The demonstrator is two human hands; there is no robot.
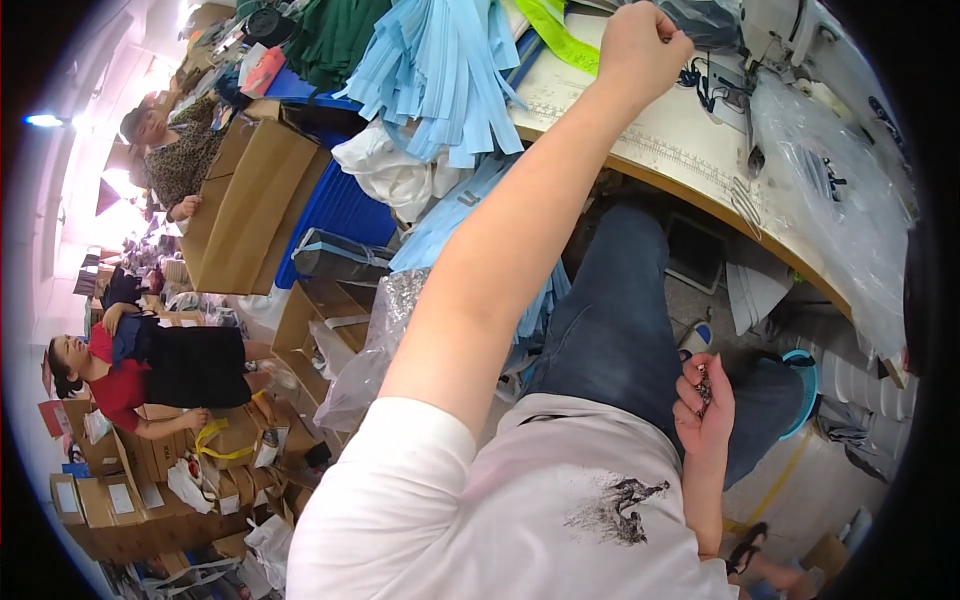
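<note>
My left hand [645,52] reaches over the far worktable [640,135], its fingers pinched together. Whatever lies between those fingertips is too small to name. Low beside my right thigh, my right hand [705,405] is palm up with fingers curled round a cluster of small dark shiny pieces [704,388]. On the table, just right of my left hand, are small black pieces with cords [708,85]. A neon green strip [562,38] lies to its left. Bundled light blue strips [440,75] hang farther left.
A sewing machine [800,35] stands at the table's right, near a clear plastic sheet [825,190]. Dark green strips [330,40] are heaped at the far left. Cardboard boxes [245,200] and two people occupy the left side. A blue tub [800,395] is at right.
</note>
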